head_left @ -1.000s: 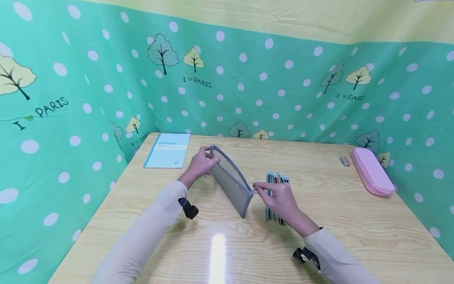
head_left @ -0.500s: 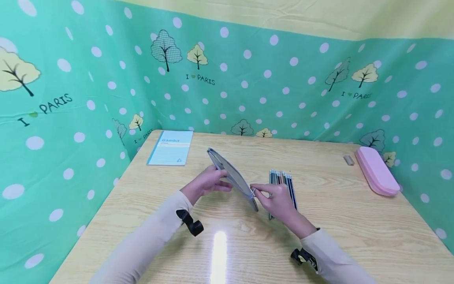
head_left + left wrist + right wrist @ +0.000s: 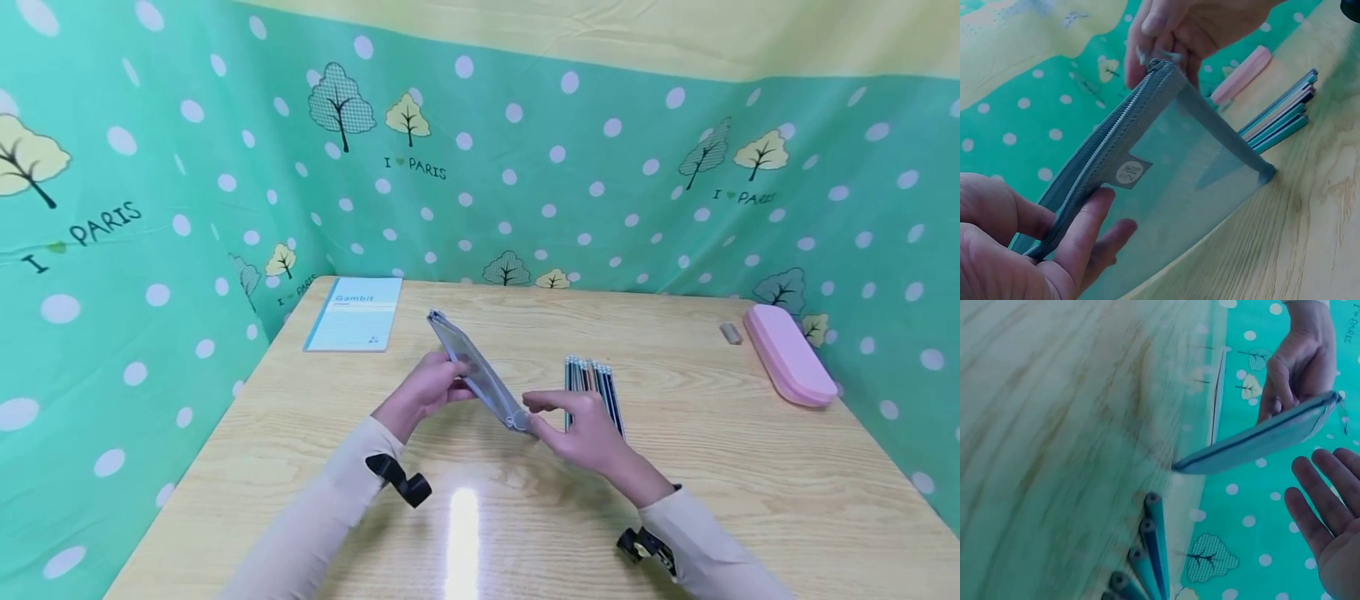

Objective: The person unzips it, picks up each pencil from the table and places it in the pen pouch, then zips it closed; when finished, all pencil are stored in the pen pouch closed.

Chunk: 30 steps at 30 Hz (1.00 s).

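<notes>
A grey mesh zip pouch (image 3: 480, 371) is held tilted above the table. My left hand (image 3: 435, 383) grips its side, with the thumb at the zip edge and fingers spread along the mesh in the left wrist view. The zipper (image 3: 1110, 140) runs along the upper edge, its two sides parted near my left thumb. At the other end, a ring pull (image 3: 519, 419) hangs from the zip. My right hand (image 3: 588, 429) is beside that end, and its fingers (image 3: 1322, 500) are extended with nothing in them in the right wrist view.
Several pencils (image 3: 592, 375) lie side by side, partly behind my right hand. A notebook (image 3: 354, 317) lies at the back left. An eraser (image 3: 731, 334) and a pink pencil case (image 3: 787, 354) are at the right. A dotted cloth (image 3: 465, 208) encloses the table (image 3: 697, 467).
My left hand has shifted from the pouch's far corner down to its side, and the pouch has turned flatter. My right fingers have let go of the ring pull.
</notes>
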Motion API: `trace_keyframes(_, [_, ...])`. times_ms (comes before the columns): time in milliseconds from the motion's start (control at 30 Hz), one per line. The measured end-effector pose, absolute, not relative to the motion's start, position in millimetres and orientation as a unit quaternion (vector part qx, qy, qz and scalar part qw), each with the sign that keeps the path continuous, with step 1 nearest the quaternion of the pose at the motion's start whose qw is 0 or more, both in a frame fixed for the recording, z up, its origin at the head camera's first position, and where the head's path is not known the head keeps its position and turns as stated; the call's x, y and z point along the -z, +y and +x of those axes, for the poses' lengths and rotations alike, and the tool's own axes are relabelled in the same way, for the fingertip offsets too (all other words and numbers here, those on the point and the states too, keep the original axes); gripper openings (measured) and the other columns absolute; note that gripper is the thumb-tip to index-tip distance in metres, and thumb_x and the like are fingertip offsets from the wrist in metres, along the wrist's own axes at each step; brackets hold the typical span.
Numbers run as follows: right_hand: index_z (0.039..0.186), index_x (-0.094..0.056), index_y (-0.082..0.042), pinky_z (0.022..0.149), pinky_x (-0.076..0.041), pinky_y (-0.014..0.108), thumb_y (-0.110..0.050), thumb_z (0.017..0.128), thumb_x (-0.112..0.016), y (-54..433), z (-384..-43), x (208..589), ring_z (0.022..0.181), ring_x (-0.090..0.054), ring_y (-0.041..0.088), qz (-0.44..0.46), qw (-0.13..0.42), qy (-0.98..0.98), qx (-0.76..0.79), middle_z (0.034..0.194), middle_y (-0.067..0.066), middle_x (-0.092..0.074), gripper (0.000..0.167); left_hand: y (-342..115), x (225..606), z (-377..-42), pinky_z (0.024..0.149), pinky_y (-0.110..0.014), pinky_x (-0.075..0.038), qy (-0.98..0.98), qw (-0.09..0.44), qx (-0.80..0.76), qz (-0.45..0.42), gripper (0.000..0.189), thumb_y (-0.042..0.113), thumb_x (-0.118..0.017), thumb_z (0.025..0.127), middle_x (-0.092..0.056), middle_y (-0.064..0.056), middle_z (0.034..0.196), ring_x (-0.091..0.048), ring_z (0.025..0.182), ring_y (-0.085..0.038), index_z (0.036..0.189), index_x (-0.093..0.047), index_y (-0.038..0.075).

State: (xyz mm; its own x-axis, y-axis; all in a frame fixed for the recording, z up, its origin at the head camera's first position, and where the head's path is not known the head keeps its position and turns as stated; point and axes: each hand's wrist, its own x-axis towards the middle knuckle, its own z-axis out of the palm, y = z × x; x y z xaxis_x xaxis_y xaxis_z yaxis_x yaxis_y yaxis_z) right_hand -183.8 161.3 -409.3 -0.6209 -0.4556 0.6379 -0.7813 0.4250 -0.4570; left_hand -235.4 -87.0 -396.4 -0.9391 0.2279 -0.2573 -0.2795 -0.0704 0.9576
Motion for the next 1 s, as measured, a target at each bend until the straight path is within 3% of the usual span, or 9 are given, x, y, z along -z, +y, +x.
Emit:
trace_keyframes(300, [0.111, -0.077, 0.002, 0.071, -0.064, 0.026, -0.004, 0.096, -0.069, 195.0, -193.9, 405.3, 0.083, -0.075, 0.022, 0.241, 0.141, -0.87, -0.406, 0.101, 0.014, -0.079, 0.017, -87.2, 395.6, -236.7, 0.088, -0.029, -0.063, 0.649, 0.183, -0.738, 0.002, 0.046, 0.001, -0.046, 0.104, -0.054, -0.04, 0.137, -0.069, 0.111, -0.039, 0.145, -0.038, -0.018])
trace_keyframes(500, [0.117, -0.074, 0.005, 0.08, -0.065, 0.041, -0.01, 0.101, -0.063, 225.2, -209.3, 403.7, 0.093, -0.075, 0.032, 0.135, 0.081, -0.917, -0.366, 0.108, 0.02, -0.076, 0.025, -90.6, 392.3, -240.1, 0.086, -0.028, -0.063, 0.645, 0.187, -0.741, 0.003, 0.042, 0.002, -0.047, 0.105, -0.056, -0.039, 0.134, -0.072, 0.097, -0.027, 0.141, -0.042, -0.019])
trace_keyframes(633, [0.119, -0.072, 0.006, 0.076, -0.065, 0.048, -0.014, 0.101, -0.063, 240.8, -219.0, 409.0, 0.092, -0.074, 0.038, 0.096, 0.062, -0.942, -0.315, 0.107, 0.023, -0.076, 0.028, -96.2, 392.2, -239.9, 0.084, -0.026, -0.064, 0.646, 0.186, -0.74, 0.009, 0.04, 0.002, -0.046, 0.105, -0.057, -0.037, 0.131, -0.071, 0.09, -0.021, 0.138, -0.044, -0.021])
trace_keyframes(867, [0.123, -0.07, 0.007, 0.058, -0.06, 0.033, -0.014, 0.101, -0.064, 256.6, -226.8, 424.2, 0.093, -0.074, 0.039, 0.065, 0.025, -0.959, -0.274, 0.11, 0.026, -0.074, 0.031, -97.8, 393.1, -240.6, 0.088, -0.03, -0.063, 0.645, 0.199, -0.737, 0.017, 0.042, 0.002, -0.046, 0.105, -0.056, -0.037, 0.133, -0.071, 0.099, -0.029, 0.14, -0.042, -0.021])
trace_keyframes(1000, [0.124, -0.069, 0.007, 0.063, -0.063, 0.036, -0.014, 0.1, -0.067, 257.9, -227.3, 428.7, 0.096, -0.073, 0.04, 0.057, 0.018, -0.962, -0.267, 0.11, 0.025, -0.074, 0.033, -97.9, 392.5, -241.2, 0.089, -0.031, -0.063, 0.645, 0.204, -0.736, 0.018, 0.043, 0.002, -0.046, 0.105, -0.054, -0.038, 0.134, -0.07, 0.105, -0.034, 0.141, -0.041, -0.021])
